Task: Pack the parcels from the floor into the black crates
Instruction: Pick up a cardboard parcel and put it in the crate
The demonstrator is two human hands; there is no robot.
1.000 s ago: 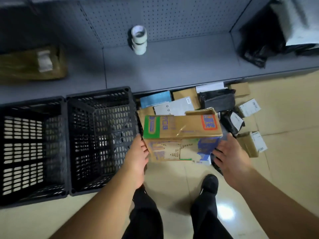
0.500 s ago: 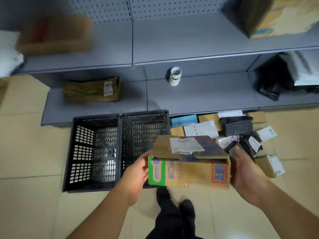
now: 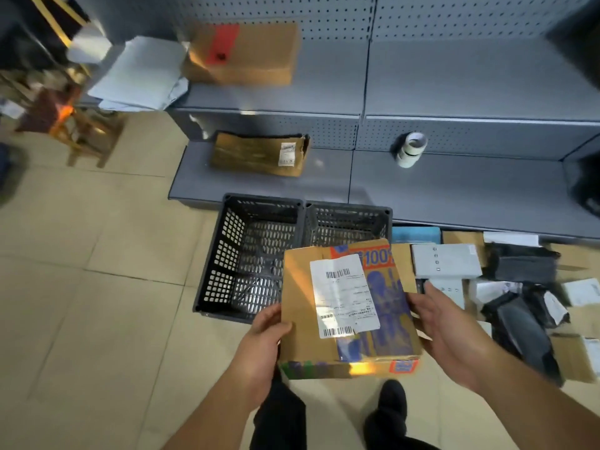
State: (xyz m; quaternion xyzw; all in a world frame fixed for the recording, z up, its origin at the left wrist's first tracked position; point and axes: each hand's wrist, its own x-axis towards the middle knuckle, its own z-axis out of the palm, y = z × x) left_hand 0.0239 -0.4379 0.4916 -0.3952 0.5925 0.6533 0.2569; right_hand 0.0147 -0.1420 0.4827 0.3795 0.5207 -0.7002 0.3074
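grey metal shelf (image 3: 454, 190) beyond both hands | two black slotted plastic crates (image 3: 256, 254) just ahead of left hand (image 3: 264, 344) | brown printed cardboard parcel (image 3: 347, 316) clamped between left hand and right hand (image 3: 451, 336), label up

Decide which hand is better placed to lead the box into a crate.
Left, probably. The left hand holds the box on the crates' side; the right hand is on the far side.

A: The held box (image 3: 349, 315)?
B: Brown cardboard, blue and orange print, white barcoded label (image 3: 343, 298).
A: Left of it?
B: Two black lattice crates (image 3: 250, 254). Beyond them, grey pegboard shelves (image 3: 454, 177); beige tiled floor (image 3: 97, 287).
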